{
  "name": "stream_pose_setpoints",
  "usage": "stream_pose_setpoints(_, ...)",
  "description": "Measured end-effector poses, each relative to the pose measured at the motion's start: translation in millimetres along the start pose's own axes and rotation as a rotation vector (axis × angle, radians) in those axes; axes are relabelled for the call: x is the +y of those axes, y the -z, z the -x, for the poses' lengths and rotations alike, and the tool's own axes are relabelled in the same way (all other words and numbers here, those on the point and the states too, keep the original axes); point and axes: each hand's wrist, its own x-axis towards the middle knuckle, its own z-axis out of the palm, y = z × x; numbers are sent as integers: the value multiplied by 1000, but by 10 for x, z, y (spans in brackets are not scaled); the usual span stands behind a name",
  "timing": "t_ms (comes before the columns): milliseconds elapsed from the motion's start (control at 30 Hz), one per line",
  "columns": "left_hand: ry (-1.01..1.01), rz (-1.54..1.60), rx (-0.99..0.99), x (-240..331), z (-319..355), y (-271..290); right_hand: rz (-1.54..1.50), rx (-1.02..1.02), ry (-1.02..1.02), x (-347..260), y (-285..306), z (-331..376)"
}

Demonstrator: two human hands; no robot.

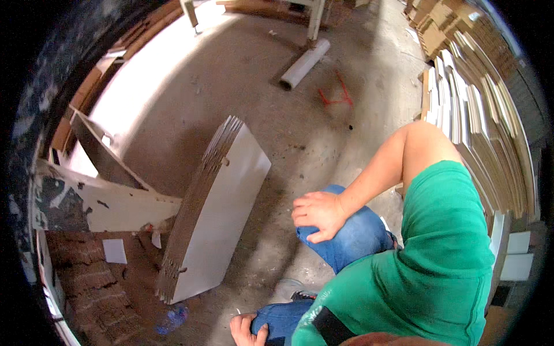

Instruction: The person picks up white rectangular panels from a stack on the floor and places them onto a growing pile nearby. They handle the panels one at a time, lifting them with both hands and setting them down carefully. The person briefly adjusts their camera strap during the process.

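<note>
My right hand [317,214] lies on my bent right knee, in blue jeans [355,228], with its fingers spread flat. Low in the picture, my left hand [249,330] rests over the other knee, its fingers bent loosely over the denim and partly cut off by the lower edge. Neither hand holds anything. In front and to the left, a bundle of flat cardboard sheets [225,213] stands on edge, leaning slightly, its white face toward me. Both hands are apart from it.
Tall stacks of white and brown cardboard [473,121] line the right side. Ahead lie a white roll [306,63] and red strapping [337,101]. At left are a worn board [109,199], brown cardboard piles [86,282] and crumpled clear plastic [172,319].
</note>
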Motion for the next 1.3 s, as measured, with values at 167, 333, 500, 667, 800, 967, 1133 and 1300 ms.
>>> stream_pose_setpoints(167,29,-11,115,366,-224,-178,22,76,-27,-205,127,205)
stream_pose_setpoints(333,271,127,330,551,-357,-237,-36,210,5,-374,199,113)
stream_pose_setpoints(500,396,518,876,944,-681,-307,-118,279,-109,-555,421,220)
stream_pose_setpoints(667,492,159,469,1134,-535,-241,-684,-153,-417,-259,530,181)
stream_pose_setpoints(800,564,111,582,1135,-356,-277,-545,-129,-463,-581,727,340)
stream_pose_setpoints(967,646,178,650,1411,-134,-288,-196,76,-332,-958,892,590)
stream_pose_setpoints(1133,483,23,732,1394,-59,-247,39,1,-176,-948,881,273)
stream_pose_setpoints(1300,538,886,737,461,-122,63,150,-349,29,-1367,770,-296)
